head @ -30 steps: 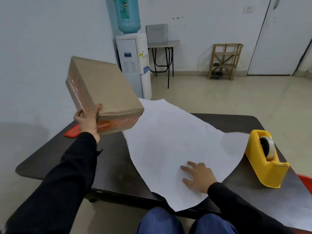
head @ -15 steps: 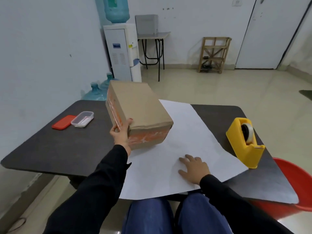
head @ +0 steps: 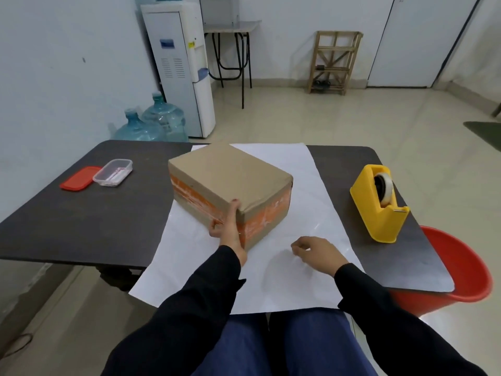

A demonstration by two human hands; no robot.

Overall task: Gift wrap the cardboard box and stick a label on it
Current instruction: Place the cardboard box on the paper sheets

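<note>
A brown cardboard box (head: 230, 180) with orange tape on its sides sits on a white sheet of wrapping paper (head: 311, 213) spread across the dark table (head: 81, 221). My left hand (head: 229, 232) grips the box's near corner, thumb up on the top edge. To the right, my right hand (head: 317, 249) hovers just above the paper with loosely curled fingers and holds nothing. A yellow tape dispenser (head: 379, 204) with a roll of clear tape stands on the table to the right of the paper.
A small clear plastic container (head: 113, 172) and its red lid (head: 77, 178) lie at the table's left. A red tub (head: 461, 267) sits below the table's right corner. Water dispenser (head: 184, 66), bottles, side table and wooden rack stand behind.
My left hand brought the box from up at the left down onto the paper. My right hand lifted from flat on the paper and curled its fingers. The view tilted down.
</note>
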